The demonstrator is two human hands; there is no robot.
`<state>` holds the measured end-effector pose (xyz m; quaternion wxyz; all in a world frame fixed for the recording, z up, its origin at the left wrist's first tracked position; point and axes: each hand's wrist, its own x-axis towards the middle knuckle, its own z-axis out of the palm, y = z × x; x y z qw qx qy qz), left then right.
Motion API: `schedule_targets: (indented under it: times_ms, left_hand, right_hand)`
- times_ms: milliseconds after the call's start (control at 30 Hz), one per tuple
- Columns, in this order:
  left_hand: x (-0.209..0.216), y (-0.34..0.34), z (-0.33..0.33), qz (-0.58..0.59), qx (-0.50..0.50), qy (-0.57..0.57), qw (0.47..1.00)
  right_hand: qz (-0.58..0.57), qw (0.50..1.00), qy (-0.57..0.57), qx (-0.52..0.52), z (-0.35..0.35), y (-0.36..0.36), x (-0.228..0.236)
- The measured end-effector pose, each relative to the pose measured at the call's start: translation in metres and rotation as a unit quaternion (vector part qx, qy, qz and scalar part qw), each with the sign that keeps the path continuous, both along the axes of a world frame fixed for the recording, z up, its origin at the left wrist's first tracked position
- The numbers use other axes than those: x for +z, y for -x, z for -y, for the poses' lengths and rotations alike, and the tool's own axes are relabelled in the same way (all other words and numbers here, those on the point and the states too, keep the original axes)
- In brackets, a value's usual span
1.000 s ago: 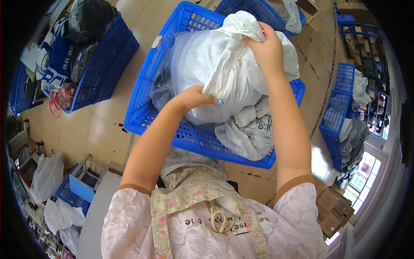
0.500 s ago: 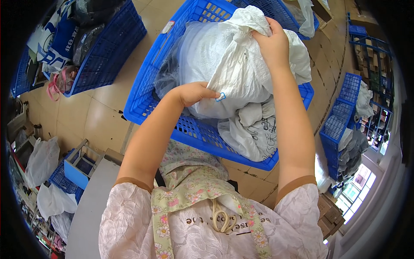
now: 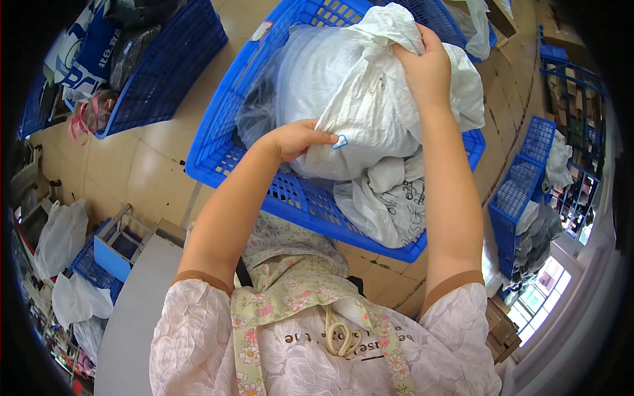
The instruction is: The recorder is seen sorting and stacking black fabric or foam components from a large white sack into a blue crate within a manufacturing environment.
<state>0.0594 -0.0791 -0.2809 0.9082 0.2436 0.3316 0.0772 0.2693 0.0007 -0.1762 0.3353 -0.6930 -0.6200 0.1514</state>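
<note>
A bulky white woven sack (image 3: 366, 99) fills much of the blue plastic basket (image 3: 221, 135) in front of me. My left hand (image 3: 297, 140) pinches the sack's near left edge, beside a small blue-outlined tag (image 3: 340, 141). Gathered cloth near the sack's top is gripped by my right hand (image 3: 426, 69). Clear plastic film (image 3: 254, 99) lies along the basket's left inside. A crumpled white bag with dark writing (image 3: 393, 208) hangs over the near right side of the basket, under the sack. What the sack holds is hidden.
Another blue basket (image 3: 165, 72) with bagged goods stands at the left. Stacked blue crates (image 3: 512, 191) are at the right, and a further basket (image 3: 432, 16) sits behind. A grey table (image 3: 142, 317) is close by my left side, near white plastic bags (image 3: 79, 300).
My right hand has shifted slightly right and down with the gathered sack cloth. The left hand keeps its pinch on the edge almost unmoved.
</note>
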Motion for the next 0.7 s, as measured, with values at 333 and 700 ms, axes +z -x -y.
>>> schedule_targets:
  times_ms: [333,700]
  left_hand:
    - [-0.021,-0.002,0.002,0.036,0.031,-0.023,0.999]
    - [-0.026,-0.003,0.007,0.052,0.047,-0.026,0.997]
  right_hand:
    - [-0.040,0.999,-0.016,0.005,0.000,0.001,-0.007]
    - [-0.043,0.999,-0.001,-0.002,0.002,0.000,-0.010]
